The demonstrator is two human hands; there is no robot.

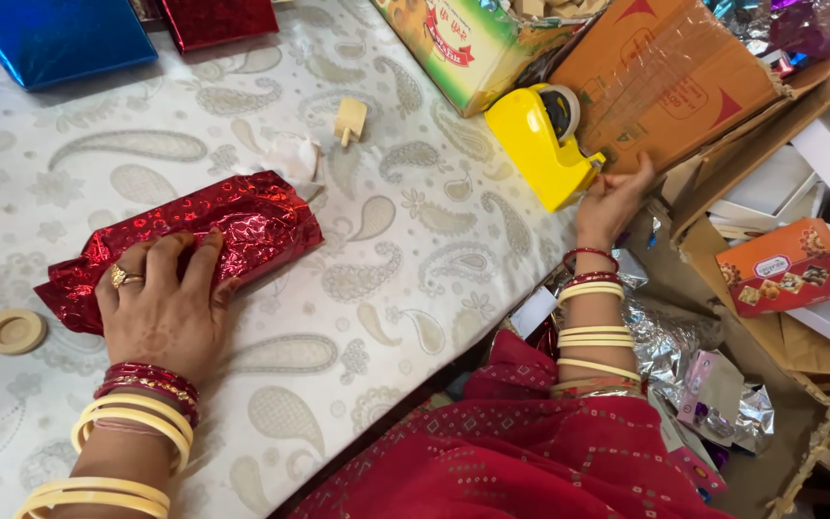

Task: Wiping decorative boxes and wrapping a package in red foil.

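Head view: left hand (163, 303) spread on red parcel (184, 245); right hand (612, 202) fingertips hidden behind yellow dispenser (538, 144).

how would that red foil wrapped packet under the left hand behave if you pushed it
The red foil packet would probably slide easily: its wrap looks glossy on the smooth cloth. Its loose crinkled ends likely crumple. Flat under the left hand, it shouldn't roll.

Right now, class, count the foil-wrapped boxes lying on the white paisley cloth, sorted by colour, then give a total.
Red: 2, one under the left hand, one at the far edge
Blue: 1
Total: 3
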